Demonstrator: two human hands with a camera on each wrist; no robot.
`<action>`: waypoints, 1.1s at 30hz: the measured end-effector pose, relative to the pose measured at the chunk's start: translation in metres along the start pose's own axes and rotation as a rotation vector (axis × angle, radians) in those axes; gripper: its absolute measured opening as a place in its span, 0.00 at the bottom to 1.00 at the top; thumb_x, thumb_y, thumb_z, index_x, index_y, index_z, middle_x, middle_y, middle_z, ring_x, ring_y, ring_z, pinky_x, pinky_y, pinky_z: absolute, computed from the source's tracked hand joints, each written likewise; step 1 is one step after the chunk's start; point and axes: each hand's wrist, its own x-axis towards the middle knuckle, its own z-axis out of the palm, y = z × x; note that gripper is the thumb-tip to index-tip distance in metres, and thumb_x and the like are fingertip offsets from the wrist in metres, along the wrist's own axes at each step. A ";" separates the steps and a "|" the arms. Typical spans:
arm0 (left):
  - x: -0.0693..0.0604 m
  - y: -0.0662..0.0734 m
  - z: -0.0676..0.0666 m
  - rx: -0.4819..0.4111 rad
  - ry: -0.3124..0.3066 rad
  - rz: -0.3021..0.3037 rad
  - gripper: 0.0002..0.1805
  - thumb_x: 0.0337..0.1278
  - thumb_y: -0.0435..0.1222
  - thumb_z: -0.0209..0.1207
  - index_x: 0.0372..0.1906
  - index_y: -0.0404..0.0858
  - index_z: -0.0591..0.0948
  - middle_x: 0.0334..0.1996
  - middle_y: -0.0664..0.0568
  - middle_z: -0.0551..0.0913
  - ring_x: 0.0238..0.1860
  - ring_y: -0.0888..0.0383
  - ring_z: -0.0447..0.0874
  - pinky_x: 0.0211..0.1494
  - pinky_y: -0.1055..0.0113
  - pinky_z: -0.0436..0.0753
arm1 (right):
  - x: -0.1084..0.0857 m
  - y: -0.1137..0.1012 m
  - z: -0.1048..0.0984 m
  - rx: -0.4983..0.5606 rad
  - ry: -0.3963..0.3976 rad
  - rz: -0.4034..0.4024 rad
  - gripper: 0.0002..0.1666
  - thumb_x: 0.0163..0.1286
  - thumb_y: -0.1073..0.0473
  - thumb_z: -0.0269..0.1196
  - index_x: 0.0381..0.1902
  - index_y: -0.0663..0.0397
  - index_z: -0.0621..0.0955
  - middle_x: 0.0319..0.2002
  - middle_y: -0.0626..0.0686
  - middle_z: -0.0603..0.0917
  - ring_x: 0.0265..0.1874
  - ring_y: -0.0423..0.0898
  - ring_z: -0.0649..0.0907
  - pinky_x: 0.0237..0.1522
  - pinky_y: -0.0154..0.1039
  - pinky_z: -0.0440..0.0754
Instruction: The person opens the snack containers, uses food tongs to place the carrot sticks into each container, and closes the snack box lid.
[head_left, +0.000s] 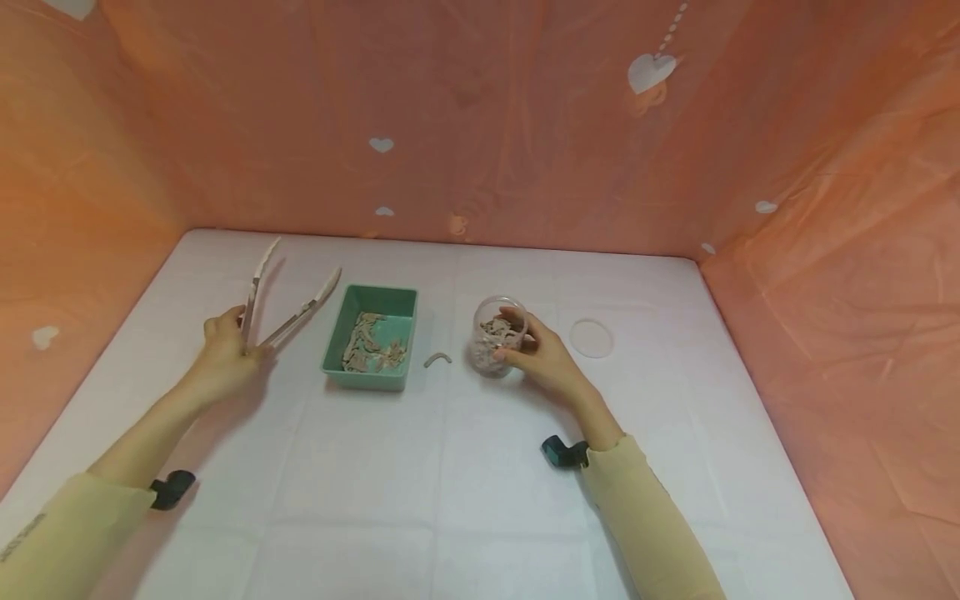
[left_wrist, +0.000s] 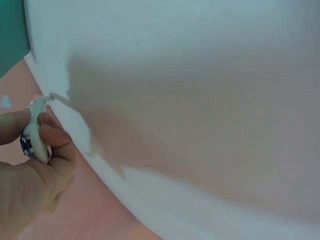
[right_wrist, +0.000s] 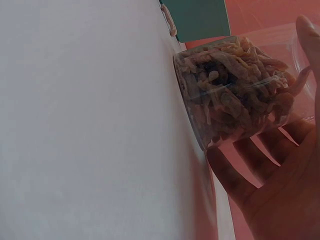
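Note:
My left hand (head_left: 225,350) holds a pair of tongs (head_left: 253,300) at the hinged end, to the left of the green tray (head_left: 371,382). The tongs' two arms are spread wide with nothing between their tips. My right hand (head_left: 553,360) grips a clear jar (head_left: 489,360), its thumb and fingers around the wall. Brownish-grey strips (right_wrist: 227,95), like dried food, fill much of the jar. More strips (head_left: 362,337) lie in the tray, mostly at its left and near side. A single curved strip (head_left: 438,357) lies on the table between tray and jar.
A clear round lid (head_left: 592,338) lies flat to the right of the jar. White cloth covers the table (head_left: 375,475). Orange-pink sheeting (head_left: 480,125) with white hearts hangs behind and at both sides. A small dark camera (head_left: 564,452) sits at each wrist.

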 end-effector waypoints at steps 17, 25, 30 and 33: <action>0.001 -0.019 -0.012 0.084 -0.044 0.005 0.42 0.63 0.34 0.66 0.64 0.05 0.58 0.45 0.21 0.72 0.35 0.43 0.80 0.31 0.64 0.79 | 0.001 -0.005 0.000 -0.004 0.002 -0.003 0.42 0.70 0.55 0.72 0.78 0.48 0.68 0.73 0.59 0.72 0.64 0.64 0.79 0.64 0.58 0.77; 0.000 -0.022 -0.013 0.140 -0.038 -0.027 0.45 0.65 0.38 0.65 0.66 0.06 0.55 0.55 0.16 0.61 0.45 0.33 0.69 0.46 0.43 0.75 | 0.000 -0.010 -0.003 -0.028 -0.022 0.015 0.42 0.71 0.56 0.71 0.78 0.51 0.67 0.74 0.58 0.71 0.66 0.62 0.78 0.66 0.57 0.76; -0.002 -0.004 -0.014 0.099 0.124 0.012 0.45 0.66 0.39 0.63 0.70 0.10 0.56 0.62 0.14 0.55 0.49 0.28 0.68 0.46 0.39 0.72 | 0.000 -0.010 -0.004 -0.047 -0.027 0.016 0.43 0.70 0.57 0.72 0.78 0.53 0.67 0.73 0.58 0.73 0.66 0.62 0.78 0.66 0.56 0.76; -0.004 0.023 -0.011 0.027 0.275 0.107 0.40 0.64 0.35 0.63 0.70 0.15 0.60 0.64 0.19 0.57 0.56 0.28 0.66 0.47 0.48 0.70 | 0.000 -0.010 -0.005 -0.043 -0.022 0.017 0.45 0.69 0.58 0.73 0.78 0.54 0.66 0.72 0.59 0.74 0.64 0.62 0.80 0.65 0.54 0.77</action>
